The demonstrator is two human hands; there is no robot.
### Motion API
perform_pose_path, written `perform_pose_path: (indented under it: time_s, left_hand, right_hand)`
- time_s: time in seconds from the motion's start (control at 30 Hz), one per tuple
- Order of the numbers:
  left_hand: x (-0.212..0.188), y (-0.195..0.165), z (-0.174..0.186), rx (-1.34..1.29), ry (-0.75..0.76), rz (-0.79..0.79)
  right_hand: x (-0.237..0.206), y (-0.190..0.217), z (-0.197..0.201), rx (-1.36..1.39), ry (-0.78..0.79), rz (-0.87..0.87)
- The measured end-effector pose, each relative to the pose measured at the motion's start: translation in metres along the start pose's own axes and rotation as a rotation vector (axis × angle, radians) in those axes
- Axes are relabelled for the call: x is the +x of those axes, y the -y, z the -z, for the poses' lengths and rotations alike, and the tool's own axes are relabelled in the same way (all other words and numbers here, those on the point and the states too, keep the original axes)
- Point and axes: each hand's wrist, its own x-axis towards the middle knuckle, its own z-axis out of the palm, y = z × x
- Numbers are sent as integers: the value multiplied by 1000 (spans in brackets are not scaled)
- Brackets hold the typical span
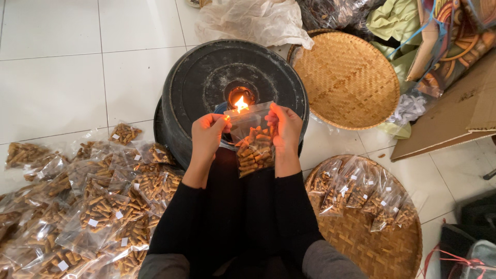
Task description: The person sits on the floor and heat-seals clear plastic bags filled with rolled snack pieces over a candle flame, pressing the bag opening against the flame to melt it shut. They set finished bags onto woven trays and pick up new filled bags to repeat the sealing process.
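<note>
Both hands are holding up a small clear bag [254, 147] of short tan sticks near the middle of the frame, just over a small flame [241, 105]. The left hand [208, 137] is pinching the bag's top left corner, its fingers curled together and clamped on the plastic. The right hand [283, 130] is gripping the bag's right edge, fingers closed on it. The bag's open top edge is sitting right at the flame, while its filled lower part is hanging down between the two wrists, in front of the black sleeves.

The flame is burning in the central hollow of a round black tub [206, 77] that is lying upside down on the white tiled floor, just above the hands in the frame.

A heap of filled bags [98, 201] is spreading across the lower left of the frame. More filled bags [361, 194] are lying on a woven tray [377, 248] at the lower right. A second woven tray [346, 77] is resting to the upper right of the tub, and a crumpled plastic sheet [253, 20] is lying at the top centre. A piece of cardboard [454, 119] is lying at the right edge
</note>
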Motion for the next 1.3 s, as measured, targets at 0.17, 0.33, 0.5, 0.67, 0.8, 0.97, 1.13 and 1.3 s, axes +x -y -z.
perform_pose_path:
  time_s: [0.17, 0.33, 0.5, 0.67, 0.8, 0.97, 1.13, 1.3]
  left_hand:
    - [7, -7, -7, 100, -4, 11]
    - [9, -12, -16, 138, 11, 8]
    - [13, -7, -21, 147, -4, 42]
    - [18, 2, -26, 122, 28, 11]
    - [17, 6, -30, 125, 18, 10]
    - [-12, 8, -41, 186, 31, -16]
    - [-80, -13, -43, 310, -36, -91]
    - [-155, -18, -46, 135, -92, -197]
  right_hand:
    - [0, 2, 4, 30, -44, -2]
    - [0, 6, 10, 67, -56, 39]
    - [2, 6, 16, 72, -79, 49]
    - [10, 4, 24, 75, -105, 43]
    - [15, 2, 30, 82, -114, 44]
    - [4, 9, 45, 80, -117, 58]
    - [-57, 17, 69, 118, -3, 140]
    - [-149, 9, 82, 182, 173, 174]
